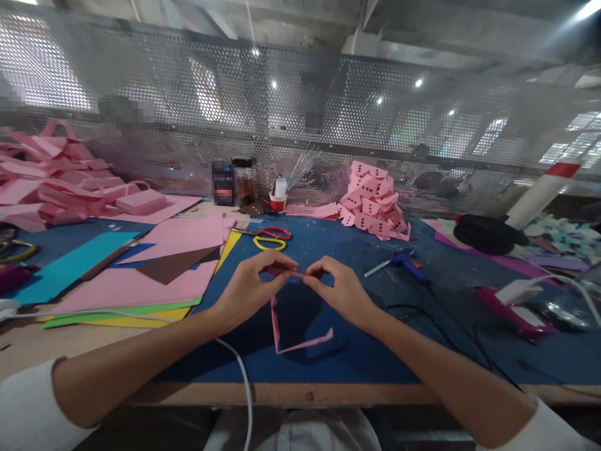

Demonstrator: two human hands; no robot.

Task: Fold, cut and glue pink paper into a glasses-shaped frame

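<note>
My left hand [256, 285] and my right hand [340, 291] meet above the blue table mat, each pinching one side of a folded pink paper strip [305, 344]. Between my fingertips the strip runs level. From my left fingers it hangs down, then bends sharply to the right near the mat, in an open angular shape. My fingers hide part of its top. Beyond my left hand lie scissors [270, 239] with red and yellow handles. To the right of my right hand rests a blue glue gun [407, 264].
Pink paper pieces with dark dots [373, 203] are piled at the back. Folded pink paper pieces [70, 175] heap up at the far left, behind coloured sheets [154, 285]. A white cable [241, 369] crosses the table's front edge. A black tape roll [488, 235] lies right.
</note>
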